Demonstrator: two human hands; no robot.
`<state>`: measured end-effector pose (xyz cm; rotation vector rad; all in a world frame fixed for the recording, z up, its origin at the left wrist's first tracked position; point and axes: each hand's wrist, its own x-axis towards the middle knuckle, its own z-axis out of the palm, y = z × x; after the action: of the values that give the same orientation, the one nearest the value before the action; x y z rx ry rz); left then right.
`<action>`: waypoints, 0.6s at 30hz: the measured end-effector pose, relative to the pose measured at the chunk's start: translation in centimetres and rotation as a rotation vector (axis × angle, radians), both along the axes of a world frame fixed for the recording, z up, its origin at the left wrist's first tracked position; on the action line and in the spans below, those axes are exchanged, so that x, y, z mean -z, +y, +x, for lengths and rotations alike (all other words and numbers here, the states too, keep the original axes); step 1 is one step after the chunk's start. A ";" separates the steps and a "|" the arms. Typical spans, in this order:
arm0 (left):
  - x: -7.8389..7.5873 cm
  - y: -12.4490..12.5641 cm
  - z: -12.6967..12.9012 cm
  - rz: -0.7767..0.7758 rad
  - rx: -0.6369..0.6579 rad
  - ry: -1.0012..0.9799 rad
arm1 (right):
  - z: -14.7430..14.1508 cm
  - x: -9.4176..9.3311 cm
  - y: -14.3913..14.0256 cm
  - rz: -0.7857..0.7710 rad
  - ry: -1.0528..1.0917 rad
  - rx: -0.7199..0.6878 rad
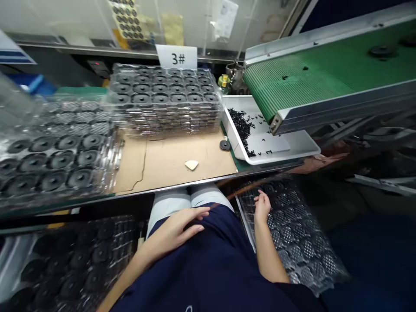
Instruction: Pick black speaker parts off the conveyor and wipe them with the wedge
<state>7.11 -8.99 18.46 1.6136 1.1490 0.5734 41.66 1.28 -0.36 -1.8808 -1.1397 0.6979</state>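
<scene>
Two hands open: my right hand [261, 205] on seemingly empty clear trays [294, 234] under bench [175, 162]; left hand [182, 227] flat on lap.

Bench [182, 184], frame centre: covered by cardboard [175, 160]. Tray stacks [165, 99] set upper centre and left; white bin [276, 145] at right; black disc [225, 145] and pale scrap [191, 164] between.

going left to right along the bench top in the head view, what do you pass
tray of black discs → cardboard sheet → pale scrap → loose black disc → white bin of small black bits → green conveyor belt
</scene>
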 end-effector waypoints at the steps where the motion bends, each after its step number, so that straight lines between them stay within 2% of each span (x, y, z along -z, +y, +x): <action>1: -0.2 -0.5 0.0 0.010 -0.014 -0.001 | -1.8 -0.1 0.4 0.012 -0.002 -0.069; 5: -0.7 -2.5 -0.2 0.044 -0.116 -0.051 | -7.1 -2.2 2.5 0.052 -0.070 -0.405; 7: -0.7 -3.1 -0.3 0.068 -0.164 -0.090 | -8.5 -3.8 4.0 0.074 -0.130 -0.557; 10: -0.7 -3.8 -0.3 0.130 -0.222 -0.112 | -10.3 -5.6 7.0 0.067 -0.248 -0.694; 14: -0.9 -4.3 -0.2 0.172 -0.258 -0.112 | -13.1 -5.9 10.5 -0.053 -0.432 -0.841; 18: -1.3 -4.4 -0.1 0.189 -0.251 -0.125 | -15.0 -5.3 11.7 -0.170 -0.591 -0.889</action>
<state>7.04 -13.43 19.72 1.5756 1.2411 0.9576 26.67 12.94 4.97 -1.7085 -2.4288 0.7207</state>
